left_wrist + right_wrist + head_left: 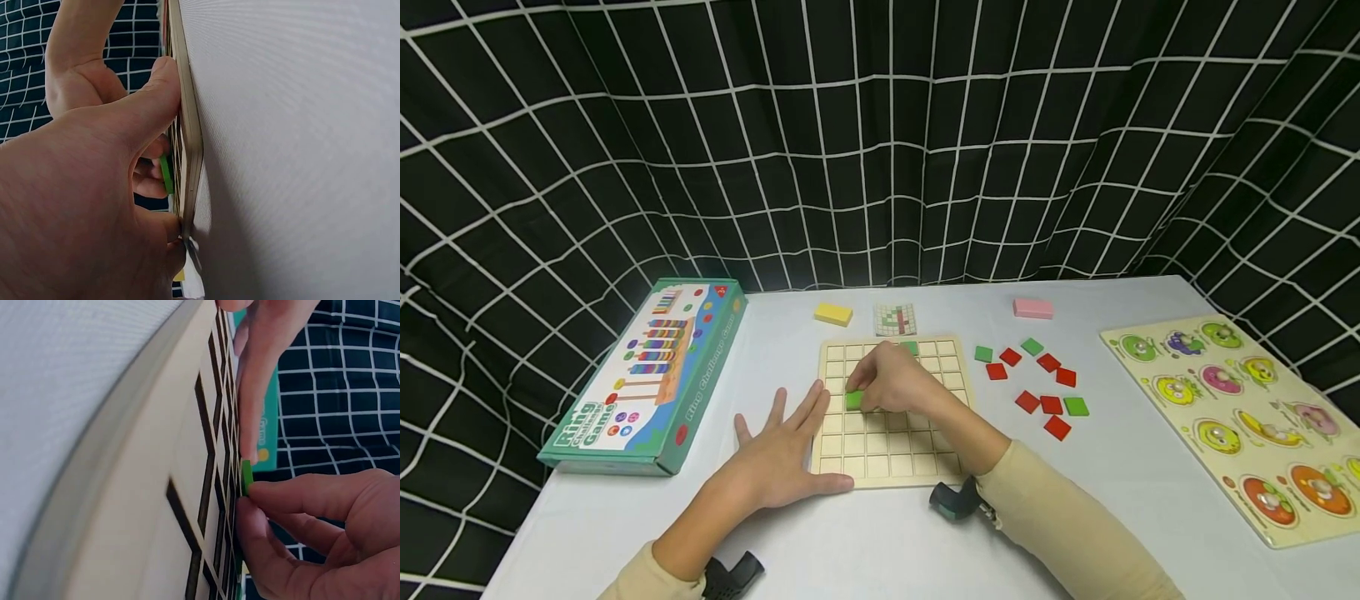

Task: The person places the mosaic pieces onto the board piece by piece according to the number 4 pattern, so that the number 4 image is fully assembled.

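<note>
My right hand (pixel 895 379) pinches a small green square tile (pixel 853 401) between thumb and fingers, low over the left part of a wooden grid board (pixel 898 467). In the right wrist view the tile (pixel 247 477) stands edge-on at the board's surface, fingertips right at its side. My left hand (pixel 781 462) lies with spread fingers at the board's left side, its thumb along the front left corner. The left wrist view shows that thumb against the board's edge (pixel 189 119). Another green tile (pixel 910 347) sits in the board's far row, partly hidden behind my right hand.
Loose red tiles (pixel 1027 402) and green tiles (pixel 1076 407) lie right of the board. Behind it are a patterned grid card (pixel 895 320), a yellow block (pixel 833 314) and a pink block (pixel 1033 308). A ring game box (pixel 647 375) stands left, a fruit puzzle board (pixel 1213 379) right.
</note>
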Motion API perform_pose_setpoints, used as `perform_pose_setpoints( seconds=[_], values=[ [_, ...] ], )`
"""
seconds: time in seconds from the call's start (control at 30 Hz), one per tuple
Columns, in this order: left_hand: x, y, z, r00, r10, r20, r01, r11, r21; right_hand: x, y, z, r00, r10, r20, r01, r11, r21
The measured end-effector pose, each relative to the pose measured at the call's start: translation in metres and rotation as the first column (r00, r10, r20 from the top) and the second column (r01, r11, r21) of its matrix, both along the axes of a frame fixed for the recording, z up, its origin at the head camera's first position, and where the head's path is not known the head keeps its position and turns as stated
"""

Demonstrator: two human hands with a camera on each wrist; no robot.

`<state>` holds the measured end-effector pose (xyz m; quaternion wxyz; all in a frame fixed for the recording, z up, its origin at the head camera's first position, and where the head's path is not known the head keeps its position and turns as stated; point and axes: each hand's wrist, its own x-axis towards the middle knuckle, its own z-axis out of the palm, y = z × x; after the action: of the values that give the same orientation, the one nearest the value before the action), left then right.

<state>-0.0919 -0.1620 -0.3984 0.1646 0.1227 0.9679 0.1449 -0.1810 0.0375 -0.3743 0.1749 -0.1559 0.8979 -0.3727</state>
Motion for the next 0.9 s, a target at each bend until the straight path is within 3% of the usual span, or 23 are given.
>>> perform_pose_setpoints(
  seconds=[0.4, 0.9],
  values=[
    [0.000, -0.001, 0.000, 1.000, -0.005, -0.002, 0.005, 1.000, -0.001, 0.002, -0.004, -0.001, 1.000, -0.004, -0.018, 0.005, 0.999, 0.048],
    [0.000, -0.001, 0.000, 1.000, -0.002, -0.001, 0.002, 1.000, 0.006, 0.000, 0.007, 0.006, 1.000, 0.017, 0.011, -0.017, 1.000, -0.020]
  ],
)
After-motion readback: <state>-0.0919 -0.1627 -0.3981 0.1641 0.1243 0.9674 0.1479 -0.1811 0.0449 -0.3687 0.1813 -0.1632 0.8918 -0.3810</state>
